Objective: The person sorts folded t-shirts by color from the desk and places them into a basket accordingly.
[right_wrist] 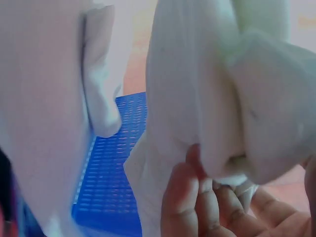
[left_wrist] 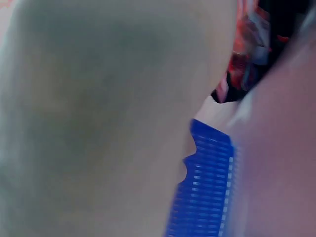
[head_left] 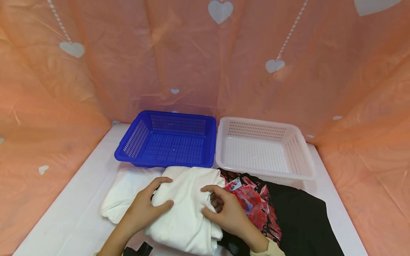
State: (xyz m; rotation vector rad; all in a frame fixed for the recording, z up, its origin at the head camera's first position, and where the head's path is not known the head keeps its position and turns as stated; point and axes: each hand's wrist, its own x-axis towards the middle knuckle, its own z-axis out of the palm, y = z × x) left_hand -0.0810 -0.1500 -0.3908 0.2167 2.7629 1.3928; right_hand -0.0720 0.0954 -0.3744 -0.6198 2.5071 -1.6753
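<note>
A folded white cloth [head_left: 187,209] lies between both hands at the front middle in the head view. My left hand [head_left: 144,208] grips its left side, thumb over the top. On the opposite edge, my right hand [head_left: 229,211] holds the layered folds with thumb and fingers. The right wrist view shows the fingers [right_wrist: 197,207] curled under the hanging folds of the white cloth [right_wrist: 173,98]. A blurred pale surface fills most of the left wrist view. To the left rests a second folded white cloth [head_left: 128,188], partly covered by the left hand.
A blue basket [head_left: 125,153] and a white basket [head_left: 304,174] stand side by side at the back. A black garment with a red floral print [head_left: 253,206] spreads over the right of the white table [head_left: 77,199]. Orange curtains [head_left: 192,53] with hearts surround it.
</note>
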